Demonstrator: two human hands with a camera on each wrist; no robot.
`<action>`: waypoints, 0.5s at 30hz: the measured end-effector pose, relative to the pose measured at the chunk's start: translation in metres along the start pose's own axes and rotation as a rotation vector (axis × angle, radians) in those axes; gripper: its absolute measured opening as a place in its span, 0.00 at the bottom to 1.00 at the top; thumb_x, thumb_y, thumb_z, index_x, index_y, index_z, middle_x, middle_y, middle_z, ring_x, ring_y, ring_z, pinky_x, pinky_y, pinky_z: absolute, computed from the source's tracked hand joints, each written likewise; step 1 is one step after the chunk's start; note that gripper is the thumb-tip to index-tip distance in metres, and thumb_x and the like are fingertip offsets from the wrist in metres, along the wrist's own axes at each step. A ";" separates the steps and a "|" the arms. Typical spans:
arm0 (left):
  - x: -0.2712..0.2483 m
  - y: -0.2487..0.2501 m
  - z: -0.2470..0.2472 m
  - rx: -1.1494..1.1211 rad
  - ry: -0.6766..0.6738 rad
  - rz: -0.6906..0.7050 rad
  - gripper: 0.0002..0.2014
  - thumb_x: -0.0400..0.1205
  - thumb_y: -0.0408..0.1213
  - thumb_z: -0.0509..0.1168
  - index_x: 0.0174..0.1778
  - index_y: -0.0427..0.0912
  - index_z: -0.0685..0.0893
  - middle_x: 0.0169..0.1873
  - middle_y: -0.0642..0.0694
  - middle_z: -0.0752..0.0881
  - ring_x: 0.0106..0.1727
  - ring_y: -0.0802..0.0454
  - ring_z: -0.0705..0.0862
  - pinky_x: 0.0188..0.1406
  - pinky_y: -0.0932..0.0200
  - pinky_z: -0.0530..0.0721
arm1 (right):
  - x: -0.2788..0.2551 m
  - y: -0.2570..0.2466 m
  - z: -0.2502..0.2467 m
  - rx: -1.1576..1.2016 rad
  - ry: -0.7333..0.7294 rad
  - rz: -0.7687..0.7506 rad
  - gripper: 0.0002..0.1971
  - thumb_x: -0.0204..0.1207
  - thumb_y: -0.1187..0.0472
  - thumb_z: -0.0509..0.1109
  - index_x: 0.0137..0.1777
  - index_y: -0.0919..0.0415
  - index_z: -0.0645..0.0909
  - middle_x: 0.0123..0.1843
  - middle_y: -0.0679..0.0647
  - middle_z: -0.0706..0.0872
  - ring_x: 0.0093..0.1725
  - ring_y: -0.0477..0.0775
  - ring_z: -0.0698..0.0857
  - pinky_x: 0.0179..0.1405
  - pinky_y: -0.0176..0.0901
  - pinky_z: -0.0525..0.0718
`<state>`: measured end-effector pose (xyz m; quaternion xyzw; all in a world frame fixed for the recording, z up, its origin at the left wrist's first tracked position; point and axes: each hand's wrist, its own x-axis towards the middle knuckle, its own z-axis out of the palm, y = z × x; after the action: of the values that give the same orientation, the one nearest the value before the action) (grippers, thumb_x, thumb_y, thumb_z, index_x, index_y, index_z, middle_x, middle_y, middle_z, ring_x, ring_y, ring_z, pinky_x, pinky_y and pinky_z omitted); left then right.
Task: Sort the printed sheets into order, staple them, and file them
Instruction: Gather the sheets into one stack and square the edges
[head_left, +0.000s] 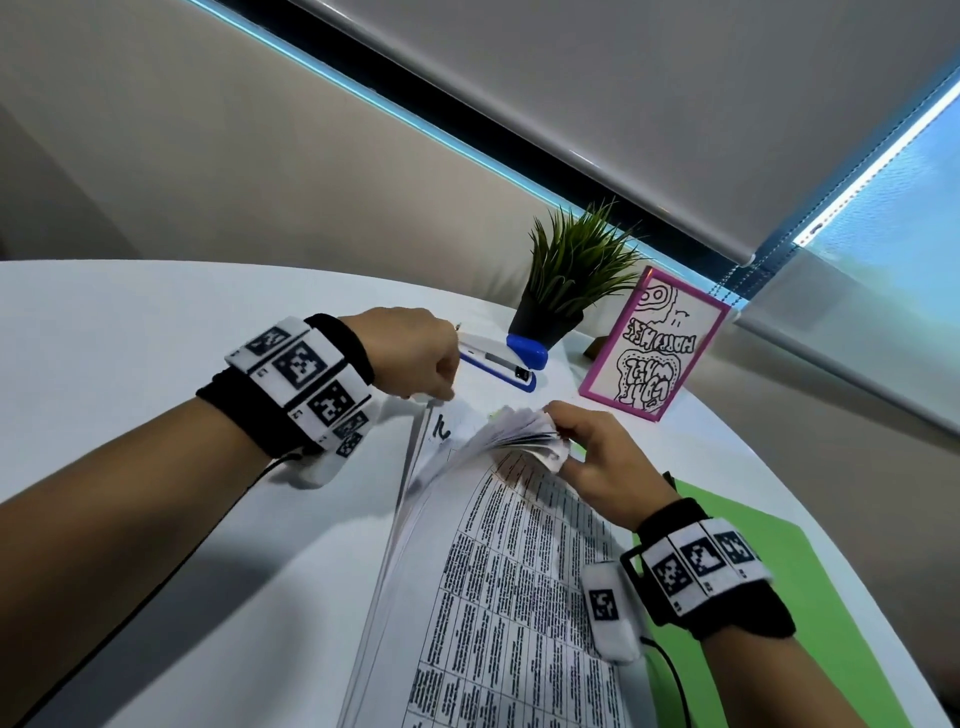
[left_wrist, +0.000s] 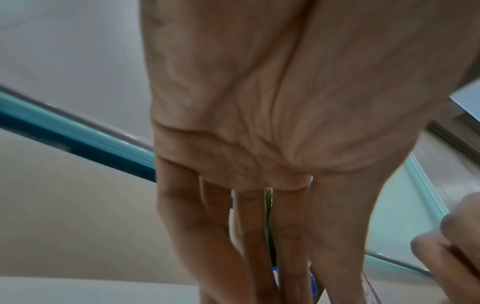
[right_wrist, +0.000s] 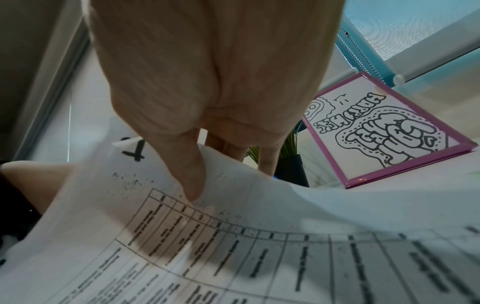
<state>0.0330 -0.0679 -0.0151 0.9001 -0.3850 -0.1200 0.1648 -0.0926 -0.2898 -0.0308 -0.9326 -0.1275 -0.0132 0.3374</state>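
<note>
From the head view, a thick stack of white printed sheets (head_left: 498, 587) covered in table grids is seen lying on the white round table (head_left: 130, 338). The far right corners of the upper sheets are lifted and fanned by the right hand (head_left: 602, 462), whose thumb and fingers are curled round them. The far left corner of the stack is pinched by the left hand (head_left: 410, 353), its fingers bent down onto the paper edge. Just beyond the left hand, a blue and white stapler (head_left: 501, 361) is set on the table, apart from the sheets. Behind it a green artificial plant in a black pot (head_left: 566, 280) is placed, and beside that a pink-framed black-and-white doodle picture (head_left: 654, 343). A bright green flat folder (head_left: 753, 587) is partly covered by the right wrist, to the right of the stack.

In the left wrist view, the left hand (left_wrist: 259, 144) is shown from the palm side with fingers pointing down; what they grasp cannot be told here.

In the right wrist view, the thumb of the right hand (right_wrist: 207, 82) is pressed on the curled top sheet (right_wrist: 259, 236), with the fingers hidden behind it.
</note>
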 end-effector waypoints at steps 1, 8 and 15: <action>0.000 -0.001 0.002 0.049 -0.004 -0.019 0.07 0.79 0.46 0.68 0.45 0.50 0.90 0.37 0.52 0.91 0.37 0.56 0.88 0.35 0.62 0.78 | 0.000 0.000 0.000 -0.029 0.002 -0.006 0.08 0.76 0.66 0.74 0.54 0.58 0.86 0.48 0.49 0.88 0.47 0.47 0.85 0.50 0.44 0.81; 0.003 0.004 0.001 -0.002 0.037 0.038 0.07 0.74 0.48 0.74 0.45 0.53 0.88 0.38 0.57 0.91 0.31 0.63 0.88 0.35 0.63 0.80 | 0.002 -0.001 -0.001 -0.014 0.002 -0.015 0.10 0.76 0.69 0.73 0.56 0.61 0.88 0.60 0.45 0.88 0.62 0.45 0.84 0.61 0.34 0.79; 0.000 0.008 0.000 -0.108 0.089 0.129 0.03 0.72 0.44 0.76 0.39 0.52 0.91 0.28 0.58 0.88 0.34 0.58 0.87 0.36 0.62 0.82 | 0.003 -0.005 0.001 -0.010 -0.013 0.016 0.09 0.76 0.67 0.73 0.55 0.60 0.88 0.68 0.40 0.84 0.67 0.39 0.81 0.66 0.33 0.77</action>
<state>0.0279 -0.0734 -0.0124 0.8678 -0.4274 -0.0896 0.2372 -0.0909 -0.2852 -0.0282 -0.9353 -0.1223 -0.0049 0.3319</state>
